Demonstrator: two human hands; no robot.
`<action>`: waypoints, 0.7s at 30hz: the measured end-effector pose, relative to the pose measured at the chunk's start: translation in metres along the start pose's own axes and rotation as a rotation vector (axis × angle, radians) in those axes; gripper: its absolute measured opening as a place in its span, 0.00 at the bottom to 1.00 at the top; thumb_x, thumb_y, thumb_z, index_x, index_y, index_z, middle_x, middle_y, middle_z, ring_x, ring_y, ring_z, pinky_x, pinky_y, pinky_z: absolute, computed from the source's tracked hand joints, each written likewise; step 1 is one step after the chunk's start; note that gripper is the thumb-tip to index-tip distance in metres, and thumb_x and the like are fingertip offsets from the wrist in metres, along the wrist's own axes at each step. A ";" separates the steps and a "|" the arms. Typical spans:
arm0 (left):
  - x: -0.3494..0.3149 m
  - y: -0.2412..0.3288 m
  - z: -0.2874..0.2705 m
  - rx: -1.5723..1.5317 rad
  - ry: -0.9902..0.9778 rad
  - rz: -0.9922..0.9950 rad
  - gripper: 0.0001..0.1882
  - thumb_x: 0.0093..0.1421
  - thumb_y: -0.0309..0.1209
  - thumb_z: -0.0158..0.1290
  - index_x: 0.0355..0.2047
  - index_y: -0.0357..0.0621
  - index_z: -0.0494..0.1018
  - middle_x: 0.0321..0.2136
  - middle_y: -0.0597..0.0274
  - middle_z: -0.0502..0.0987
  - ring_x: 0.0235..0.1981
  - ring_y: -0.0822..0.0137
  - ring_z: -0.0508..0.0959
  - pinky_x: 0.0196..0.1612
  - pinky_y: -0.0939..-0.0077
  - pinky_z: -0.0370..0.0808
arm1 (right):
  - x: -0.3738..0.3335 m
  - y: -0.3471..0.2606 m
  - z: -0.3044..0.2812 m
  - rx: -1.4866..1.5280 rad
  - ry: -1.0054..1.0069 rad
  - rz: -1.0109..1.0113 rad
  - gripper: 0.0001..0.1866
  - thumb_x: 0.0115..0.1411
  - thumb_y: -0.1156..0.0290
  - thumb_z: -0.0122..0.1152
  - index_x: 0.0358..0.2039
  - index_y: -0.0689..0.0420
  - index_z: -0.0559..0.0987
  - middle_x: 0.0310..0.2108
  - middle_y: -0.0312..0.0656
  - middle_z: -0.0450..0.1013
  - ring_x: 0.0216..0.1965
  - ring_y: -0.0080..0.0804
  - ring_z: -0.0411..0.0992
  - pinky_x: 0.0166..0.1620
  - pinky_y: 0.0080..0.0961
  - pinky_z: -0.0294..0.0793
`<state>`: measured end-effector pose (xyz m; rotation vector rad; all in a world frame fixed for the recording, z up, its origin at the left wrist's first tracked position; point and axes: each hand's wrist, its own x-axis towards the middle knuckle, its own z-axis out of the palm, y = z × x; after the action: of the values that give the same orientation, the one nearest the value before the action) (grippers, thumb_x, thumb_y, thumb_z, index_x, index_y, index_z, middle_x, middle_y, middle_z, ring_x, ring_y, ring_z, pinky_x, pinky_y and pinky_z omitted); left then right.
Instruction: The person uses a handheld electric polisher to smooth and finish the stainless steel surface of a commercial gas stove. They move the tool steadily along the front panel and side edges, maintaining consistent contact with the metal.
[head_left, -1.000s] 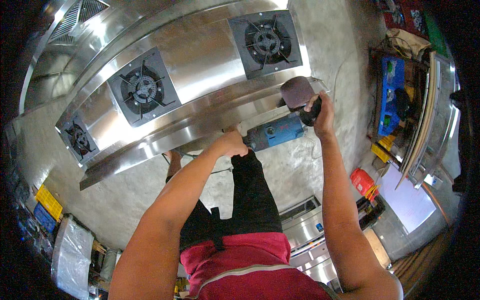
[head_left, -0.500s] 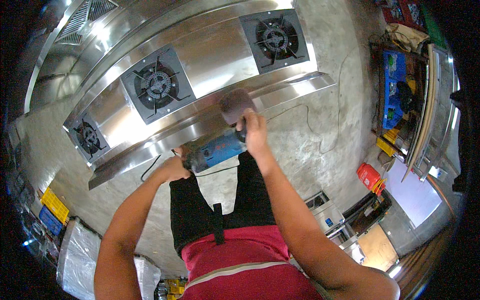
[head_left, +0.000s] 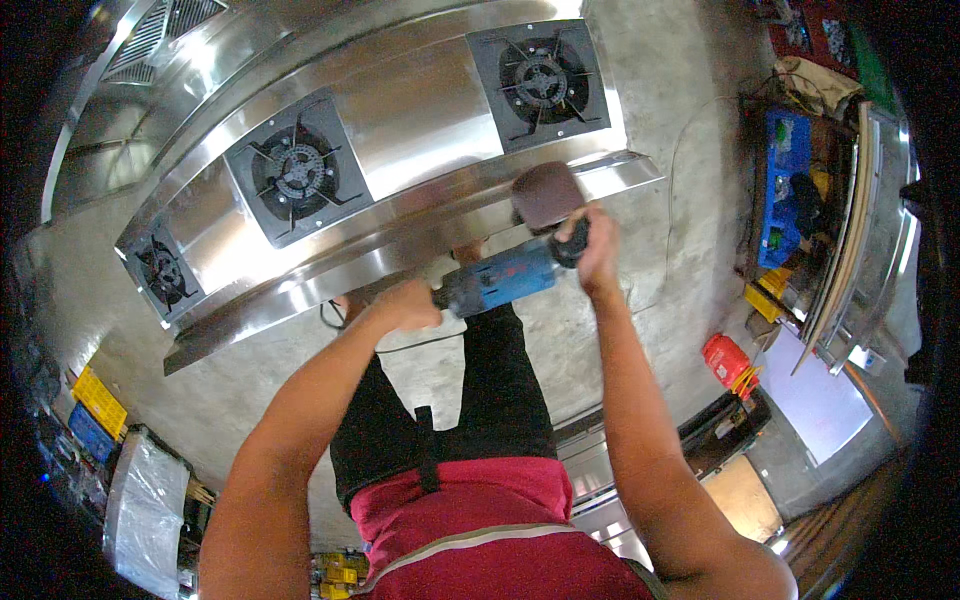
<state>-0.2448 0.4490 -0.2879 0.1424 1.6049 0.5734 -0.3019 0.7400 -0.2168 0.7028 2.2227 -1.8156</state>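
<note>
A blue drum sander spans the space in front of my legs, its brownish abrasive drum toward the stove. My left hand is closed round the dark rear handle. My right hand grips the black front handle, beside the drum. The drum overlaps the bent steel front ledge of a stainless steel stove. Whether it touches the steel cannot be told. A dark cord runs behind my legs.
Burners with black grates sit on the stove top. On the right are a red gas cylinder, a blue crate and a pale sheet. A yellow crate and a plastic-wrapped box stand at the left.
Both hands have moved to the right with the drum sander. Its drum has shifted right along the stove's front ledge and slightly away from me. My grip stays the same.
</note>
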 end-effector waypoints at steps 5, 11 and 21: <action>0.047 0.089 -0.008 -0.096 -0.011 0.124 0.19 0.39 0.35 0.57 0.26 0.28 0.78 0.22 0.42 0.80 0.24 0.51 0.81 0.29 0.56 0.76 | 0.054 -0.011 -0.081 0.046 0.012 0.048 0.24 0.69 0.52 0.42 0.23 0.56 0.71 0.18 0.39 0.69 0.23 0.28 0.68 0.32 0.27 0.68; 0.050 0.075 -0.003 -0.053 0.044 0.150 0.20 0.39 0.35 0.58 0.30 0.31 0.79 0.25 0.43 0.80 0.25 0.52 0.81 0.30 0.57 0.77 | 0.032 -0.009 -0.073 0.046 0.018 0.021 0.24 0.69 0.52 0.42 0.22 0.56 0.71 0.19 0.39 0.70 0.24 0.28 0.68 0.33 0.27 0.68; -0.045 -0.107 0.018 0.104 0.091 0.051 0.25 0.42 0.39 0.59 0.38 0.31 0.79 0.36 0.37 0.80 0.40 0.44 0.81 0.46 0.56 0.77 | -0.089 0.017 0.091 -0.017 -0.004 -0.064 0.25 0.68 0.53 0.42 0.21 0.59 0.71 0.20 0.40 0.69 0.26 0.31 0.67 0.35 0.29 0.66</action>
<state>-0.1962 0.3428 -0.2948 0.2383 1.7243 0.5425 -0.2307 0.6340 -0.2144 0.6311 2.2810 -1.8234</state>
